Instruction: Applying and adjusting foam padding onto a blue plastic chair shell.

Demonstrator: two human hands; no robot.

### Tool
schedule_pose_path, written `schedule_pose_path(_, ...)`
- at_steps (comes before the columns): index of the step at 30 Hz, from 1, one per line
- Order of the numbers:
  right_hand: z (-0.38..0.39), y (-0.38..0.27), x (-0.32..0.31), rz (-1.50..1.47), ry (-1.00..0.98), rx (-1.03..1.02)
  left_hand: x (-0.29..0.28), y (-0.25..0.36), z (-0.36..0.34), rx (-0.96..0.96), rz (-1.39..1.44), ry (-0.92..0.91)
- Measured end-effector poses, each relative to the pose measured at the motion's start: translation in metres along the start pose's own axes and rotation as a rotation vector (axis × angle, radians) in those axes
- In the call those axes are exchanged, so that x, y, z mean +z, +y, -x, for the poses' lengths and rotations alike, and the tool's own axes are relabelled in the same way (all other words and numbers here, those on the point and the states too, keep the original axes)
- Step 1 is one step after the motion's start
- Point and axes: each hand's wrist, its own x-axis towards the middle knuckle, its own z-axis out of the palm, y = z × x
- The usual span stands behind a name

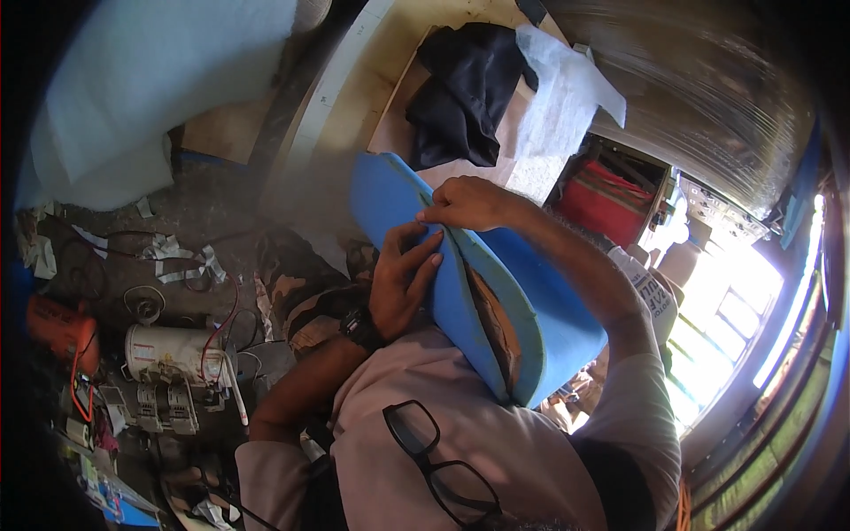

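A blue foam-like padded panel (558,327) rests against my chest and lap, with a long split edge showing brown, board-like material inside. My right hand (465,203) pinches the split edge near its upper end, thumb and fingers closed on it. Just below, my left hand (398,279) lies against the left side of the same edge, fingers curled over the blue material. Dark glasses (434,456) hang on my shirt below the panel.
Black fabric (456,93) and white fibrous sheet (567,71) lie on a pale board ahead. At left are white padding (159,80), a cream machine (168,350), an orange tool (57,327), hoses and scraps. A red item (606,195) and bright window stand right.
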Motion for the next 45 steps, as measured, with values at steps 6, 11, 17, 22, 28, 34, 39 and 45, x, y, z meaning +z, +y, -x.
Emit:
schedule_pose_path(6,-0.007,0.021,0.018,-0.136,0.090,-0.228,-0.001,0.004,-0.002,-0.027,0.009,-0.011)
schedule_pose_path(11,-0.012,0.025,0.014,-0.485,0.107,0.005,-0.002,0.006,-0.003,-0.034,-0.025,-0.003)
schedule_pose_path(17,-0.029,0.017,0.010,0.107,0.104,-0.022,-0.002,0.005,-0.004,-0.020,-0.020,-0.006)
schedule_pose_path(22,-0.038,0.036,0.013,-0.398,-0.055,-0.079,-0.003,0.001,-0.004,-0.007,-0.011,-0.019)
schedule_pose_path(28,-0.061,0.035,0.011,0.042,0.131,-0.148,-0.003,-0.002,-0.004,0.006,-0.047,-0.039)
schedule_pose_path(34,-0.051,0.025,0.006,-0.159,0.037,-0.138,-0.004,-0.001,-0.004,-0.007,-0.027,-0.039)
schedule_pose_path(39,-0.039,0.023,0.007,0.018,0.023,-0.170,-0.004,0.002,-0.006,-0.018,-0.036,-0.034)
schedule_pose_path(45,0.004,0.033,0.021,-0.513,0.208,-0.227,-0.007,0.012,0.001,0.003,-0.062,-0.037)
